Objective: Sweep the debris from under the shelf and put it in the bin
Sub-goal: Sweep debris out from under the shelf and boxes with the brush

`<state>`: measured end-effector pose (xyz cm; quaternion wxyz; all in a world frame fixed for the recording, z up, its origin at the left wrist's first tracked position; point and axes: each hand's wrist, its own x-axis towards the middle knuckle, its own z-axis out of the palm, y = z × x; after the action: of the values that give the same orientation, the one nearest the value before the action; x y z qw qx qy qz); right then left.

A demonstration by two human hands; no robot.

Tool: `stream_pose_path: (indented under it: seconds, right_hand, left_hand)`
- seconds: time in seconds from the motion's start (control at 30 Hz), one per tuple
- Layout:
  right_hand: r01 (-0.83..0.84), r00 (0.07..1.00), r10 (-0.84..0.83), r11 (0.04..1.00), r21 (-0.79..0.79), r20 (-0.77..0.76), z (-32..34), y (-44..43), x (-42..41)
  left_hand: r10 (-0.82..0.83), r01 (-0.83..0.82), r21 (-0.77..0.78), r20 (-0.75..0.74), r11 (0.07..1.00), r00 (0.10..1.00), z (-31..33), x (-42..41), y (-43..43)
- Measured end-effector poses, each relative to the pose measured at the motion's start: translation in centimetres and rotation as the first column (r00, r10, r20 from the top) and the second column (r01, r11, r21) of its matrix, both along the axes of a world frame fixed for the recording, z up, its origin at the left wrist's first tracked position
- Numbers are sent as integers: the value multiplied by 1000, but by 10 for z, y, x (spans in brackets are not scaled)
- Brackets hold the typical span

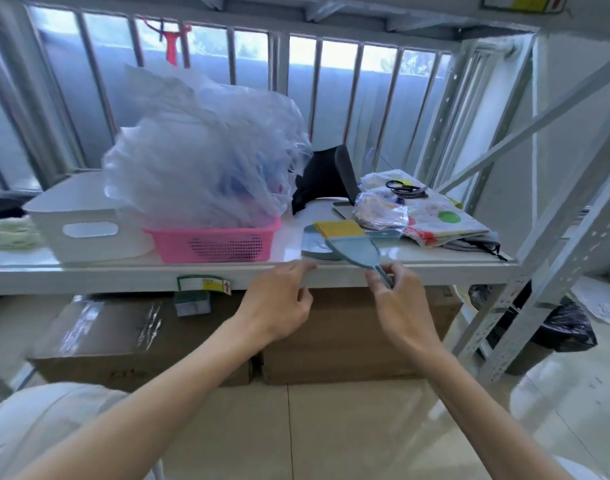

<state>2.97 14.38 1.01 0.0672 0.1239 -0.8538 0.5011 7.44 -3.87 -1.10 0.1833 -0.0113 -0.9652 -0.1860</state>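
Two tools first: my right hand (397, 299) pinches the grey-blue yellow-bristled plastic brush (352, 242); left hand (279, 303), loosely curled, reaches the matching dustpan (314, 245).

1. Two bare forearms enter from the bottom of the frame; no sleeves, watches or bands show on them.
2. The left hand (279, 303) and right hand (400, 303) carry no gloves or rings.
3. Pale, white-looking clothing fills the lower left corner.
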Motion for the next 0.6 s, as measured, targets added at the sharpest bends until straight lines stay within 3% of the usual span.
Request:
stream_pose_path:
  seconds: [0.2,0.4,0.5,0.6]
  right_hand:
    - [-128,989,135,986,109,-57,4,-20,36]
    - [-287,957,288,937,201,24,9,-40,61]
    - [-394,919,381,880,264,101,6,-53,72]
    - [-443,896,411,812,380,169,-6,-75,77]
  left_hand:
    - [138,-125,-113,118,986,983,6,38,-35]
    - [323,-252,-227,375,941,869,-5,74,-94]
    - [392,-332,-208,456,920,799,-15,99,-121]
    - [436,-462,-89,527,882,730,-24,124,-148]
